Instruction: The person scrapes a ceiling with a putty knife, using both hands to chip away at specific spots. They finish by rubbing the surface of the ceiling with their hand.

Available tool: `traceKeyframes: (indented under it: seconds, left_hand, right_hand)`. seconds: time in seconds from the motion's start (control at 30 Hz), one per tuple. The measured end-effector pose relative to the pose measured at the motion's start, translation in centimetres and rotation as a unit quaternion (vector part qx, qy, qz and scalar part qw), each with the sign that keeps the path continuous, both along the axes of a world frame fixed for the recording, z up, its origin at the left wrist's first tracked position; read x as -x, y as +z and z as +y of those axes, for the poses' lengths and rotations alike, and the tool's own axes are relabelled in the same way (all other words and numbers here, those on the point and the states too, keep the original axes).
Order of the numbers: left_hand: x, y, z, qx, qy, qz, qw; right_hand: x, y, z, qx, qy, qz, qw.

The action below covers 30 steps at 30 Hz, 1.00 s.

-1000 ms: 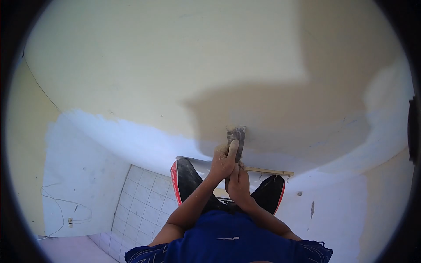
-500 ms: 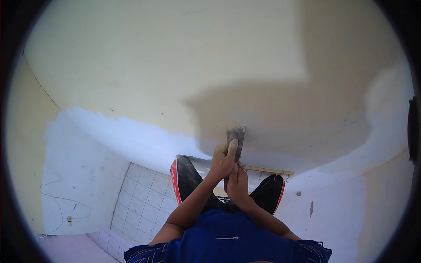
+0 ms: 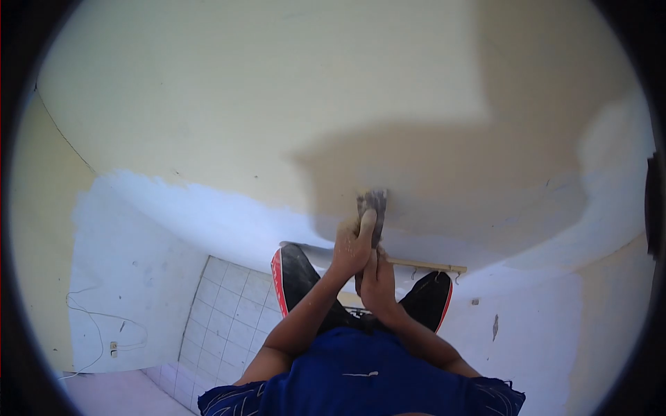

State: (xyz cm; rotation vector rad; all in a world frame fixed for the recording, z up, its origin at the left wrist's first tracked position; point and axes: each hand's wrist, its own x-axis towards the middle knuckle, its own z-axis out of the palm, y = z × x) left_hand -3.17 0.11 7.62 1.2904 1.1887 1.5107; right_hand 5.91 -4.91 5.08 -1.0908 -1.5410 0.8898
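Note:
Both hands grip one dust-covered scraper (image 3: pixel 375 200), its flat blade up against the wall (image 3: pixel 291 90). My left hand (image 3: pixel 352 248) is closed higher up, the thumb lying along the blade. Lower down, my right hand (image 3: pixel 378 283) is wrapped round the handle, just below the left. Pale dust coats the left thumb and knuckles. The wall is cream above and whitish lower down, and the blade touches the cream part near that boundary, inside a large shadow. Most of the handle is hidden by the fingers.
A wooden rail with hooks (image 3: pixel 430 265) is fixed low behind my hands. On the left are white floor tiles (image 3: pixel 229 295), a loose cable (image 3: pixel 97 315) and a wall socket (image 3: pixel 114 346). A dark object (image 3: pixel 652 208) stands at the right edge.
The scraper and both hands have moved a short way up the wall. The grip of both hands stays the same.

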Motion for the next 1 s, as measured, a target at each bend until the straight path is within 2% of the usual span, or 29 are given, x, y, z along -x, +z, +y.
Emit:
traceKeyframes:
  seconds: [0.07,0.1,0.13,0.2,0.23,0.37,0.43,0.47,0.53,0.57,0.67,1.0]
  left_hand:
    - [-0.5,0.3,-0.2,-0.004,-0.015,-0.078,0.997]
    - [-0.1,0.5,0.3,-0.031,0.007,-0.024,0.999]
    - [0.2,1.9,0.4,-0.025,0.006,-0.026,0.999]
    - [0.7,5.0,0.1,0.046,-0.052,-0.167,0.983]
    - [0.7,5.8,0.1,0.041,-0.032,-0.171,0.984]
    - [0.8,3.0,0.2,0.042,-0.037,-0.149,0.987]
    - [0.3,-1.4,0.3,0.020,0.014,0.001,1.000]
    - [0.0,-2.1,0.0,0.019,0.015,0.001,1.000]
    - [-0.7,-2.9,-0.7,0.096,-0.034,-0.105,0.989]
    - [-0.6,-3.2,-0.5,0.094,-0.050,-0.116,0.988]
    - [-0.2,-1.5,-0.9,0.110,-0.076,-0.151,0.980]
    - [-0.4,-1.7,-0.9,0.090,-0.073,-0.150,0.982]
  right_hand:
    - [-0.5,0.2,-0.4,0.137,0.027,0.024,0.990]
    - [0.3,1.2,0.2,-0.010,-0.010,-0.007,1.000]
    - [0.4,2.1,0.8,-0.004,-0.011,-0.009,1.000]
    - [0.6,3.3,1.5,0.032,0.058,0.039,0.997]
    - [0.5,3.6,1.6,0.069,0.082,0.049,0.993]
    - [0.6,1.4,1.5,0.029,0.062,0.028,0.997]
    - [0.4,-1.2,0.4,0.051,0.004,0.031,0.998]
    - [0.2,-2.2,0.0,0.049,0.006,0.031,0.998]
    - [-0.4,-3.2,-0.7,0.103,0.017,0.026,0.994]
    - [-0.5,-3.6,-0.7,0.105,0.016,0.025,0.994]
    - [0.0,-3.0,-1.0,0.132,0.021,0.034,0.990]
    - [-0.2,-0.9,-1.4,0.138,0.007,0.002,0.990]
